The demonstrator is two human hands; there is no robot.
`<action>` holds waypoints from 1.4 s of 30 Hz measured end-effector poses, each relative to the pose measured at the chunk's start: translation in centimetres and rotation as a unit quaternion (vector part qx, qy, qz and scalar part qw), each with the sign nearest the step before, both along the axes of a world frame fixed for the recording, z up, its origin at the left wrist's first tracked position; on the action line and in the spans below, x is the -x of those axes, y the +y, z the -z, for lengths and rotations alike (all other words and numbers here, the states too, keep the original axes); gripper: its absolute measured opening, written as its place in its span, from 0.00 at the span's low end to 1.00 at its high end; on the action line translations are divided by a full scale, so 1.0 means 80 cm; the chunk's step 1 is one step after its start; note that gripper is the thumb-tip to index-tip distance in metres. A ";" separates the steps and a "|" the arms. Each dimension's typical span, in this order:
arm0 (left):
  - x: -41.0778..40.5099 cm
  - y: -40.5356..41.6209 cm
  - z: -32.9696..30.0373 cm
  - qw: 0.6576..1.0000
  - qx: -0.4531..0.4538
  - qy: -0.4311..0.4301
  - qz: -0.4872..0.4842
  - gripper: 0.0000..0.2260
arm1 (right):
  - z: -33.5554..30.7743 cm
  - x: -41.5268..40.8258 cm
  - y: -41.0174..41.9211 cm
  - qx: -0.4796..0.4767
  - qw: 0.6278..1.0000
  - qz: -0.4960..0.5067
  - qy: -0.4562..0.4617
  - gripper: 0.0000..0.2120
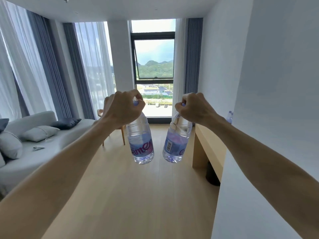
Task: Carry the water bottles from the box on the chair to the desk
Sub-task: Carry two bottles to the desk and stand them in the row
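Observation:
My left hand [121, 109] grips the purple cap of a clear water bottle [140, 142] that hangs upright in the air, its purple label facing me. My right hand [195, 108] holds a second water bottle [177, 144] by its cap the same way, barcode side toward me. Both bottles dangle side by side above the wooden floor. The light wooden desk [209, 144] stands along the right wall, just right of the second bottle. More bottles [230, 117] stand on its far end, partly hidden by the wall. A wooden chair [120, 132] shows behind my left hand; the box is hidden.
A grey sofa [31, 149] with cushions lines the left side, a small white object [38, 148] lying on its seat. A dark bin [213, 175] sits under the desk. A white wall [259, 152] juts in at the right. Curtained windows [153, 66] are ahead, wooden floor between.

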State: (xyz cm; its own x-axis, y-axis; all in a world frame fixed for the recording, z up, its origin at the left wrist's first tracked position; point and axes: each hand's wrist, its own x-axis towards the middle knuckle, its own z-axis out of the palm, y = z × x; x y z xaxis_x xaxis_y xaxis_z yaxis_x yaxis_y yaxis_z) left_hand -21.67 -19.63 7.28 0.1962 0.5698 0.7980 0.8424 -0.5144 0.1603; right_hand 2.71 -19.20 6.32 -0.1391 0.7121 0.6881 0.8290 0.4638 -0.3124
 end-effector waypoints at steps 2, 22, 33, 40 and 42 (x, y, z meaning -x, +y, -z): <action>-0.006 0.047 0.004 1.000 -0.005 0.000 -0.001 0.13 | 0.006 -0.006 0.046 0.003 1.000 0.005 0.005 0.13; -0.135 0.548 0.020 0.999 0.027 0.029 0.014 0.07 | 0.029 -0.141 0.548 0.038 0.999 0.013 0.022 0.13; -0.271 0.783 0.076 0.996 0.057 0.020 0.065 0.06 | 0.083 -0.274 0.728 0.083 0.991 0.102 0.020 0.18; -0.386 0.959 0.089 0.983 0.084 0.009 0.161 0.05 | 0.093 -0.384 0.860 0.111 0.975 0.191 0.035 0.15; -0.423 1.008 0.089 0.977 0.095 0.011 0.190 0.05 | 0.091 -0.415 0.894 0.111 0.970 0.214 0.034 0.15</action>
